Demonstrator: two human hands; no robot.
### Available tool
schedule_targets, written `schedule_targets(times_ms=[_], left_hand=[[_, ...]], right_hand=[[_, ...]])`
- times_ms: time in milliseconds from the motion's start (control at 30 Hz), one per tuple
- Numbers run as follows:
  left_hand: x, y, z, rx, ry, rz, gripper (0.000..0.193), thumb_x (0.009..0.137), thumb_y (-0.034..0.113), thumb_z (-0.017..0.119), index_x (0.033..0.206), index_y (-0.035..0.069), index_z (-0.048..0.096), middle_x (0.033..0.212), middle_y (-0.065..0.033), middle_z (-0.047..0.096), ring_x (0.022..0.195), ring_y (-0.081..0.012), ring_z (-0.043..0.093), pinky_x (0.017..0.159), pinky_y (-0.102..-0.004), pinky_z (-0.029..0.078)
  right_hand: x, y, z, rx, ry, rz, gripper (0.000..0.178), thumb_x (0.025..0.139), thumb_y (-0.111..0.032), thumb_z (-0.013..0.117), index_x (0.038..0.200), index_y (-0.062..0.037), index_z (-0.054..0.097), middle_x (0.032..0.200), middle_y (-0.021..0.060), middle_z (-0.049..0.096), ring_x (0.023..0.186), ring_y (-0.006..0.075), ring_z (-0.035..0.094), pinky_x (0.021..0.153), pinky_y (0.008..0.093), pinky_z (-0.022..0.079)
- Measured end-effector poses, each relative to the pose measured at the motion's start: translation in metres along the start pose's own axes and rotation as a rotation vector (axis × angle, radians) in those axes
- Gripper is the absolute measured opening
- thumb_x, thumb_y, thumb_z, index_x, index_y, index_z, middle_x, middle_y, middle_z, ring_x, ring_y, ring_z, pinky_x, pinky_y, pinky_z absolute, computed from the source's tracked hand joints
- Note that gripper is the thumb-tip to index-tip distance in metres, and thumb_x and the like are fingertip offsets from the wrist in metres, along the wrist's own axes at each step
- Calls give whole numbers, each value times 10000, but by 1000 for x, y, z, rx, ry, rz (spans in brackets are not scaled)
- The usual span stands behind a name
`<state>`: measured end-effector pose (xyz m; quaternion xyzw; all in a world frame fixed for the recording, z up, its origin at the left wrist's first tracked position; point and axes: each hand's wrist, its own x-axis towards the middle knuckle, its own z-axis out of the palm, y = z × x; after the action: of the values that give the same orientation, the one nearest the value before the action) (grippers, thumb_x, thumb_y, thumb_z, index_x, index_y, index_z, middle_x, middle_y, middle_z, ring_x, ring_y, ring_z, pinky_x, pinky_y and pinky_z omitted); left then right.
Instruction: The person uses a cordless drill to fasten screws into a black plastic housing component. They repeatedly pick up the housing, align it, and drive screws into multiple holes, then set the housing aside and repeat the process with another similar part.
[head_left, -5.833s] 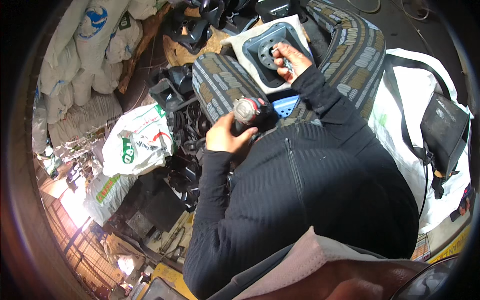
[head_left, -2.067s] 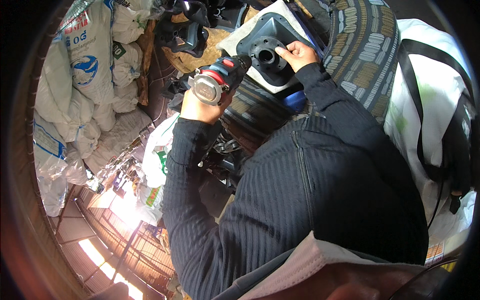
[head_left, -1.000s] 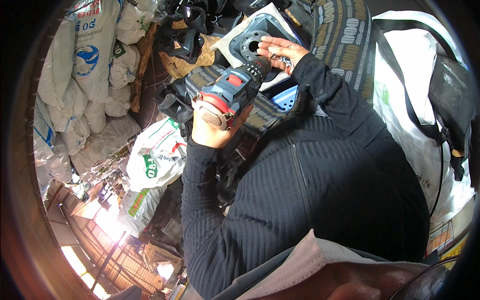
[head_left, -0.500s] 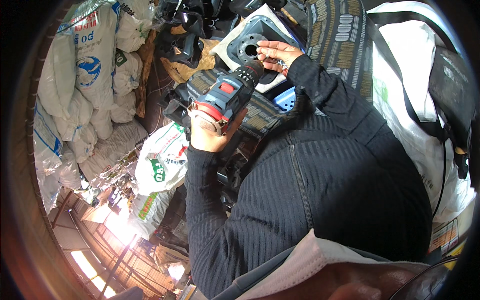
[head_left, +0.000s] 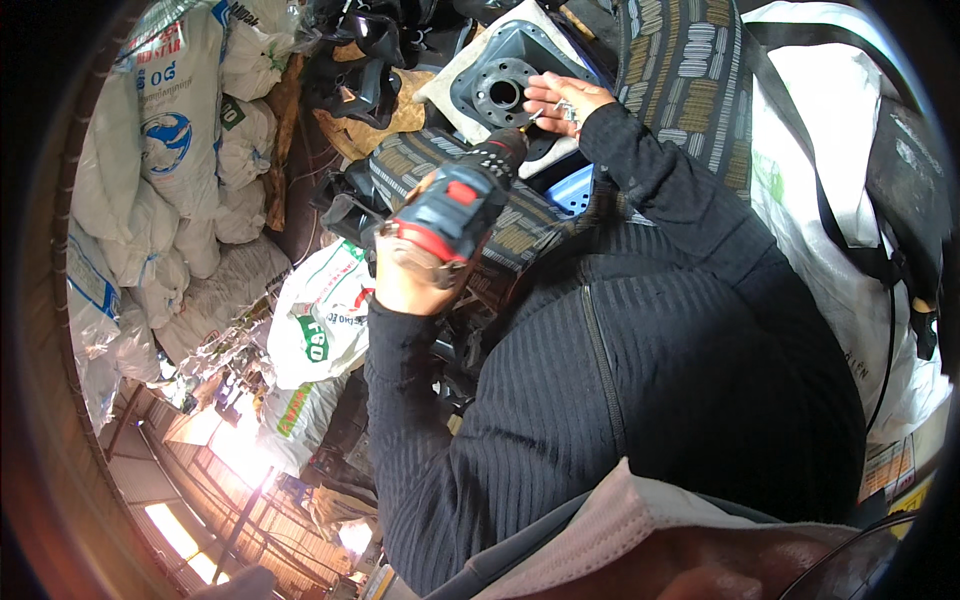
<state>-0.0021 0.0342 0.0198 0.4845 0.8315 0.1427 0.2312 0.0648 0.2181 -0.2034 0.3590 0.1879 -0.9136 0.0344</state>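
My left hand (head_left: 412, 285) is closed around the handle of a grey and red cordless drill (head_left: 458, 205). Its chuck points up and right, toward my right hand (head_left: 572, 100). That hand is turned palm up and cupped, with several small silvery screws (head_left: 567, 112) lying in it. Close to the fingertips is the drill's bit, with a small shiny piece by its tip; whether they touch I cannot tell. Just left of the fingers lies a dark grey moulded part (head_left: 482, 92) with a round ring of holes about a central opening, set on a pale squarish piece (head_left: 440, 100).
My legs in patterned cloth (head_left: 685, 90) flank the part. A blue perforated piece (head_left: 572, 190) shows below it. Black moulded parts (head_left: 360, 95) lie beyond, on brown scrap. Stacked white sacks (head_left: 185, 140) stand left; a white bag (head_left: 800, 200) with black straps stands right.
My right hand has turned from a pinch to an open, cupped palm, baring the screws. The drill has shifted slightly, and its bit now shows near the fingers.
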Motion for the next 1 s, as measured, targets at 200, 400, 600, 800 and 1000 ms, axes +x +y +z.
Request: schedule_targets(times_ms=[200,400,600,800,1000], left_hand=[[-9,-27,-1,-241,6,-379,406,736,234,790,1038,8,641,965,-141,688,907,-268,665,840,-345,503],[-3,-48,8,-199,-23,-400,382,734,273,791,994,26,659,908,-127,699,809,-270,687,750,-334,532],[25,-55,-1,-66,-199,-307,402,731,80,748,1107,36,615,970,-112,679,867,-248,661,776,-352,514],[68,-53,-26,-45,-293,-213,282,734,243,753,925,59,657,770,-138,678,719,-312,675,643,-367,533],[66,-56,-7,74,-302,-166,374,687,167,697,1041,68,629,793,-161,674,738,-328,675,662,-391,540]], right_hand=[[25,16,-10,-160,157,-269,317,919,-306,627,1081,-36,661,742,-45,568,517,30,404,446,201,308],[63,33,-7,-540,316,-315,448,738,-453,785,872,-34,701,744,3,650,660,96,578,625,247,480],[57,26,-4,-572,336,-272,461,730,-495,773,712,-57,633,643,-29,568,585,77,497,569,241,436],[69,35,-6,-430,294,-272,438,739,-483,771,697,-71,625,630,-42,546,580,68,477,559,235,418],[62,30,-4,-333,303,-271,331,774,-342,791,680,-88,603,612,-75,464,528,36,377,476,216,311]])
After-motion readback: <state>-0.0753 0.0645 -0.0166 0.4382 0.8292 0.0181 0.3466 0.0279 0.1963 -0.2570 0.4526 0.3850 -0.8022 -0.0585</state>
